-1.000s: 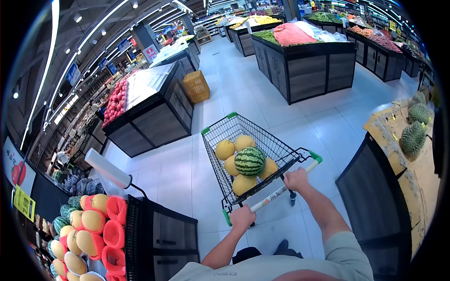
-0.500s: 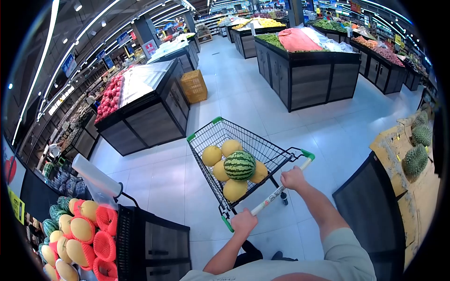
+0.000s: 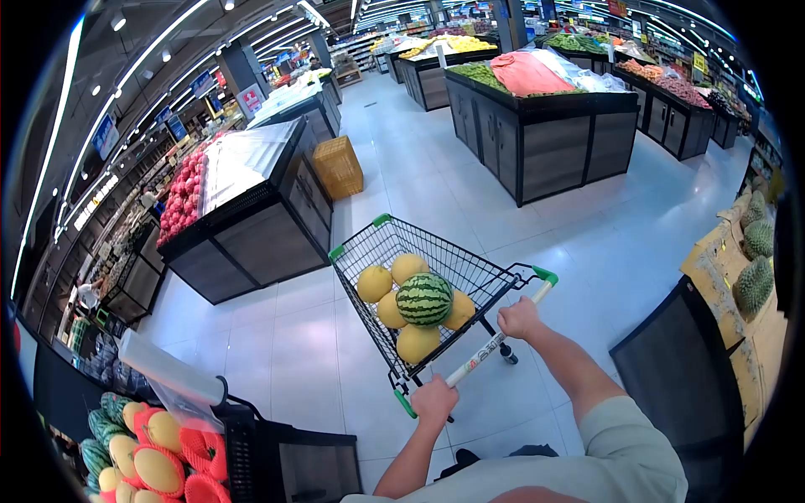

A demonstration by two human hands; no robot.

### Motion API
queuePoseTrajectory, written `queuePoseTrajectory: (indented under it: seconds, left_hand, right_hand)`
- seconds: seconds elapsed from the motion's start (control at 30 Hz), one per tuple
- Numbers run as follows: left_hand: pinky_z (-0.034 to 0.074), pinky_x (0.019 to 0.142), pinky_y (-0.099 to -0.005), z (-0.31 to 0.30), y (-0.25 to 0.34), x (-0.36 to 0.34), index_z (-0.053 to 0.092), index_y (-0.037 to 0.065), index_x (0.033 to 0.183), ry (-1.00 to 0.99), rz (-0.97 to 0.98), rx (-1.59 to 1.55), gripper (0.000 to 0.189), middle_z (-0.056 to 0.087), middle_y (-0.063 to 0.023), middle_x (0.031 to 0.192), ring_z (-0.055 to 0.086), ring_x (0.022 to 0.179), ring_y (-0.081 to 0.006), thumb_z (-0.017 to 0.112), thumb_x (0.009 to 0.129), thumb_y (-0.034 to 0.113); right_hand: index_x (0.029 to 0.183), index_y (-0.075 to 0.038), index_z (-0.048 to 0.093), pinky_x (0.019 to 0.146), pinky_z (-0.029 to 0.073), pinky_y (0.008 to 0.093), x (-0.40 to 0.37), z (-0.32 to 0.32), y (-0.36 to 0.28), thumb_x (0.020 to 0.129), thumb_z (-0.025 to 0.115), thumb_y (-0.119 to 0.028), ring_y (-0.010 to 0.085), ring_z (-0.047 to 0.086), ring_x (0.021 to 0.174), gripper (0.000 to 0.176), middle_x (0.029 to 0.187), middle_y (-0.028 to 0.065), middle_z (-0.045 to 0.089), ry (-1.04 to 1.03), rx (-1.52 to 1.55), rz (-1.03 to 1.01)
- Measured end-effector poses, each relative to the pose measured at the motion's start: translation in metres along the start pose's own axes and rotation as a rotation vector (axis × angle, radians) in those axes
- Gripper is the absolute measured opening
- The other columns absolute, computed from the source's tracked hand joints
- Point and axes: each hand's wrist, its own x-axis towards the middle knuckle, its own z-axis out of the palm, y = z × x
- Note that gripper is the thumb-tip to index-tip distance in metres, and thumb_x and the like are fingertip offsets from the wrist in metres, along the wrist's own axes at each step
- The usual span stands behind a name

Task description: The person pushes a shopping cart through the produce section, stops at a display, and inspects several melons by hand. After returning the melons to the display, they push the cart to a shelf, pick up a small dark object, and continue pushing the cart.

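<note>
Both my hands are closed round the white handle of a shopping cart (image 3: pixel 476 360). My left hand (image 3: pixel 434 399) grips it near its lower left end, and my right hand (image 3: pixel 519 318) holds it near the green upper right corner. Inside the wire basket a striped watermelon (image 3: pixel 424 299) rests on or among several yellow melons (image 3: pixel 417 344). The front part of the basket shows bare wire.
A melon stand (image 3: pixel 306 469) with a plastic bag roll (image 3: pixel 172 367) is at the lower left. A stand of red fruit (image 3: pixel 260 251) and a yellow crate (image 3: pixel 338 168) lie ahead left. A large produce stand (image 3: pixel 570 138) is ahead right, durians (image 3: pixel 753 285) at the right.
The melon stand has slid lower in view, and the red fruit stand has shifted left and down. The cart sits slightly further left in view, both hands still on its handle.
</note>
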Motion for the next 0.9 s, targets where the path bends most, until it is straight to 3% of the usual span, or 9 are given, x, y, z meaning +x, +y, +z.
queuePoseTrajectory:
  seconds: [0.5, 0.7, 0.77, 0.83, 0.9]
  left_hand:
    - [0.055, 0.068, -0.0444, -0.054, -0.079, 0.112, 0.064, 0.009, 0.098, 0.058, -0.109, 0.110, 0.033, 0.072, -0.0154, 0.084, 0.071, 0.078, -0.0327, 0.059, 0.081, 0.037]
    - [0.054, 0.066, -0.0459, -0.061, -0.084, 0.147, 0.064, 0.009, 0.096, 0.136, -0.159, 0.122, 0.032, 0.071, -0.0161, 0.079, 0.071, 0.076, -0.0357, 0.061, 0.081, 0.037]
    - [0.054, 0.065, -0.0458, -0.061, -0.074, 0.154, 0.063, 0.009, 0.095, 0.143, -0.192, 0.116, 0.032, 0.071, -0.0163, 0.078, 0.070, 0.075, -0.0356, 0.062, 0.081, 0.038]
    - [0.054, 0.064, -0.0458, -0.059, -0.062, 0.160, 0.063, 0.009, 0.095, 0.138, -0.237, 0.105, 0.032, 0.071, -0.0165, 0.077, 0.070, 0.074, -0.0356, 0.063, 0.081, 0.038]
    - [0.053, 0.067, -0.0478, -0.058, -0.055, 0.164, 0.065, 0.009, 0.088, 0.198, -0.310, 0.062, 0.032, 0.070, -0.0174, 0.078, 0.069, 0.074, -0.0374, 0.066, 0.077, 0.040]
  right_hand:
    - [0.065, -0.017, 0.058, 0.068, 0.040, 0.0436, 0.137, 0.032, -0.056, 0.086, 0.050, -0.032, 0.0297, 0.054, 0.047, 0.027, 0.050, 0.0048, 0.056, 0.122, 0.138, -0.003]
    - [0.063, -0.018, 0.057, 0.067, 0.040, 0.0430, 0.192, 0.045, -0.055, 0.085, 0.049, -0.033, 0.0279, 0.055, 0.046, 0.028, 0.050, 0.0044, 0.057, 0.075, 0.144, -0.056]
    - [0.070, -0.018, 0.063, 0.069, 0.043, 0.0439, 0.209, 0.048, -0.047, 0.088, 0.047, -0.035, 0.0272, 0.059, 0.051, 0.029, 0.055, 0.0039, 0.061, -0.063, 0.155, -0.110]
    - [0.072, -0.018, 0.064, 0.069, 0.043, 0.0432, 0.221, 0.055, -0.041, 0.087, 0.048, -0.035, 0.0268, 0.059, 0.052, 0.028, 0.055, 0.0033, 0.061, -0.039, 0.160, -0.128]
    - [0.063, -0.017, 0.057, 0.065, 0.041, 0.0421, 0.234, 0.056, -0.037, 0.085, 0.048, -0.034, 0.0278, 0.054, 0.044, 0.030, 0.049, 0.0044, 0.056, 0.064, 0.229, -0.182]
